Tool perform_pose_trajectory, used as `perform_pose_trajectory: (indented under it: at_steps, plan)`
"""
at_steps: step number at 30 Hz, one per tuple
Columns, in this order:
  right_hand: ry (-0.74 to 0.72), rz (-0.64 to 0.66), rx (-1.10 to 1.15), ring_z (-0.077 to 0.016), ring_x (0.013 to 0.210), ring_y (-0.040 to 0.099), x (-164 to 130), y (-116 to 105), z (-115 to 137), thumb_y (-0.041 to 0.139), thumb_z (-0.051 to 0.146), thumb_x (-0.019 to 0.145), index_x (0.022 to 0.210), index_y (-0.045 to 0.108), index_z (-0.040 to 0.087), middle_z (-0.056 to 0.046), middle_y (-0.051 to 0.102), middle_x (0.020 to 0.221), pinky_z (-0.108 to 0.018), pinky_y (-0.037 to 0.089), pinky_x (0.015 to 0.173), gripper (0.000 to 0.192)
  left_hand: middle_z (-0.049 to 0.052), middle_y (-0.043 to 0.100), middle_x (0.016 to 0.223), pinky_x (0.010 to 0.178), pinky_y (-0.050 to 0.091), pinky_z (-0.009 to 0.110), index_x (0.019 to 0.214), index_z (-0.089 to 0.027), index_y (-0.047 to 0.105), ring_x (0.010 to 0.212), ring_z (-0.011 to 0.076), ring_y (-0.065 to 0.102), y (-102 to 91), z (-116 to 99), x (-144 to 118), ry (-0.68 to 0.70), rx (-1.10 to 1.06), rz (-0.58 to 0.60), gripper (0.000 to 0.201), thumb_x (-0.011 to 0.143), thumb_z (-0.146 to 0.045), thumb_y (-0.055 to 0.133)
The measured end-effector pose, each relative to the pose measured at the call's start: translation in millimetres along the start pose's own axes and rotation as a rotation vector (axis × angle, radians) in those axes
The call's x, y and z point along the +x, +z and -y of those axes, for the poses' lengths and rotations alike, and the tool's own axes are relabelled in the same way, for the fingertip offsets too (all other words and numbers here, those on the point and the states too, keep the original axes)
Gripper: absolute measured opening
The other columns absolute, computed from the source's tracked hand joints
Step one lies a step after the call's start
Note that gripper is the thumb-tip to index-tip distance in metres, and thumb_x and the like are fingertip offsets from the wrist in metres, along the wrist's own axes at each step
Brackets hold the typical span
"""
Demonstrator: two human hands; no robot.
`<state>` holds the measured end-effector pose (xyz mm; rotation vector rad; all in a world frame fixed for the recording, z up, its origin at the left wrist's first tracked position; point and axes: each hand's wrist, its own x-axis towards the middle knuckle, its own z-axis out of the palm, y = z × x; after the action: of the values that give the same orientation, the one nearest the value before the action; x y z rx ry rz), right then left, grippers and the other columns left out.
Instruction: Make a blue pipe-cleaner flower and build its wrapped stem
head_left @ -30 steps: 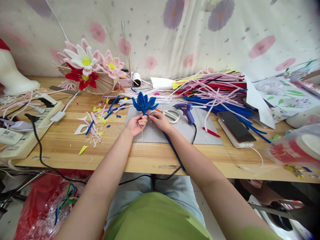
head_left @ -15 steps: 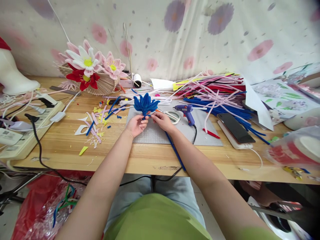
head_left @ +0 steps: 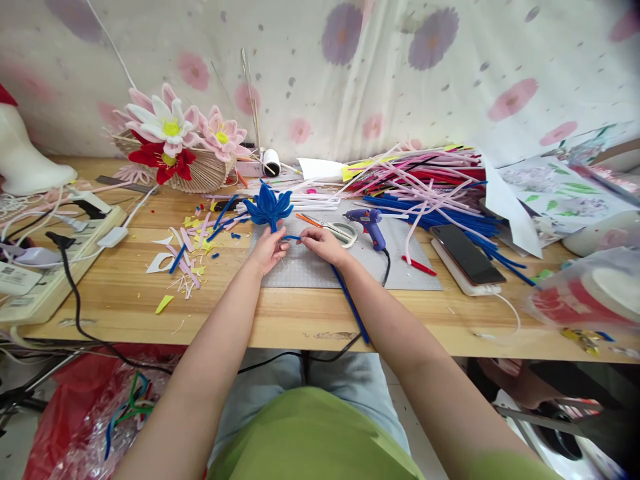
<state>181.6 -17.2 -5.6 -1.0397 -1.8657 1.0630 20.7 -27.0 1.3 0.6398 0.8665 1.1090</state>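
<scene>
Pinching the base of the blue pipe-cleaner flower (head_left: 269, 206), my left hand (head_left: 270, 248) has its fingers clamped on the stem just under the petals, holding the bloom upright above the grey cutting mat (head_left: 320, 267). My right hand (head_left: 324, 243) is closed on a long blue pipe cleaner (head_left: 349, 303) that runs from the flower's base back across the mat and over the table edge. I judge the petals finished and the stem wrapping only started, since most of that length hangs loose. Just beyond lie scissors (head_left: 340, 230) and a purple glue gun (head_left: 369, 223); further right, a heap of loose pipe cleaners (head_left: 425, 183).
</scene>
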Motion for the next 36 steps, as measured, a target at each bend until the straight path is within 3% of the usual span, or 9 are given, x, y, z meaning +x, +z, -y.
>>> perform_pose_trajectory:
  at_steps: [4, 9, 18, 21, 25, 27, 31, 33, 36]
  plan:
    - [0.008, 0.009, 0.032, -0.0080, 0.053, 0.039, 1, 1, -5, 0.048, 0.036, 0.073, 0.072, 0.057, 0.014, 0.004, 0.045, 0.054, -0.022, 0.031, 0.054, 0.024, 0.001, 0.053, 0.063, 0.028, 0.015, 0.009, 0.088, -0.012, 0.055, 0.038, 0.0005, 0.039, -0.4, -2, -3, -0.078, 0.079, 0.071, 0.014, 0.074, -0.013, 0.059]
    - [-0.004, -0.058, -0.043, -0.0091, 0.057, 0.044, 3, 0, -8, 0.048, 0.044, 0.077, 0.083, 0.059, 0.016, 0.001, 0.055, 0.064, -0.023, 0.035, 0.057, 0.031, -0.001, 0.054, 0.065, 0.027, 0.014, 0.008, 0.084, -0.011, 0.056, 0.036, -0.0026, 0.034, -2.0, -6, -2, -0.080, -0.063, 0.083, 0.011, 0.073, -0.009, 0.060]
    - [-0.061, -0.423, -0.357, -0.0098, 0.055, 0.041, -8, -38, 23, 0.050, 0.041, 0.077, 0.054, 0.046, 0.018, 0.001, 0.047, 0.054, -0.024, 0.033, 0.055, 0.033, -0.002, 0.056, 0.059, 0.032, 0.014, 0.011, 0.080, -0.016, 0.047, 0.035, -0.0008, 0.033, 2.8, 3, 0, 0.068, 0.119, -0.077, 0.024, 0.066, -0.011, 0.066]
    - [-0.147, -0.656, -0.357, -0.0090, 0.050, 0.040, -23, -57, 39, 0.046, 0.043, 0.080, 0.048, 0.043, 0.018, 0.002, 0.041, 0.047, -0.025, 0.033, 0.053, 0.042, -0.002, 0.056, 0.060, 0.033, 0.014, 0.012, 0.080, -0.016, 0.049, 0.035, -0.0004, 0.033, 5.8, 8, -1, 0.108, 0.234, -0.077, 0.023, 0.066, -0.019, 0.068]
    - [-0.366, -1.241, -0.218, -0.0084, 0.041, 0.037, -46, -98, 54, 0.038, 0.042, 0.085, 0.043, 0.040, 0.020, 0.002, 0.039, 0.042, -0.028, 0.034, 0.051, 0.047, -0.001, 0.056, 0.060, 0.034, 0.014, 0.013, 0.078, -0.015, 0.051, 0.036, 0.0003, 0.035, 7.2, 10, -1, 0.120, 0.313, -0.090, 0.023, 0.066, -0.024, 0.068]
    - [-0.421, -1.394, -0.161, -0.0092, 0.041, 0.037, -57, -123, 47, 0.037, 0.038, 0.086, 0.043, 0.035, 0.022, 0.002, 0.035, 0.041, -0.029, 0.035, 0.052, 0.046, 0.000, 0.056, 0.061, 0.033, 0.014, 0.013, 0.079, -0.015, 0.051, 0.038, 0.0008, 0.036, 6.8, 11, -1, 0.120, 0.339, -0.079, 0.022, 0.067, -0.024, 0.068]
    - [-0.113, -1.168, 0.027, -0.0102, 0.051, 0.043, -68, -154, 5, 0.054, 0.019, 0.066, 0.059, 0.044, 0.021, 0.000, 0.047, 0.058, -0.027, 0.037, 0.050, 0.012, -0.001, 0.056, 0.066, 0.033, 0.014, 0.012, 0.077, -0.014, 0.053, 0.039, 0.0002, 0.037, 6.6, 10, 0, 0.101, 0.328, -0.080, 0.020, 0.066, -0.023, 0.068]
    - [0.097, -0.958, 0.086, -0.0124, 0.060, 0.049, -68, -153, -18, 0.054, 0.017, 0.060, 0.065, 0.044, 0.020, -0.002, 0.050, 0.066, -0.028, 0.042, 0.056, 0.011, -0.001, 0.055, 0.067, 0.032, 0.014, 0.012, 0.074, -0.014, 0.053, 0.038, -0.0006, 0.034, 6.7, 9, 1, 0.093, 0.245, -0.104, 0.018, 0.068, -0.024, 0.066]
    - [0.193, -0.712, 0.093, -0.0177, 0.074, 0.056, -61, -137, -39, 0.059, 0.018, 0.055, 0.082, 0.051, 0.019, -0.006, 0.059, 0.081, -0.031, 0.045, 0.060, 0.028, 0.000, 0.057, 0.072, 0.031, 0.013, 0.013, 0.073, -0.015, 0.051, 0.036, -0.0007, 0.028, 5.8, 6, 3, 0.067, 0.086, -0.116, 0.017, 0.077, -0.031, 0.055]
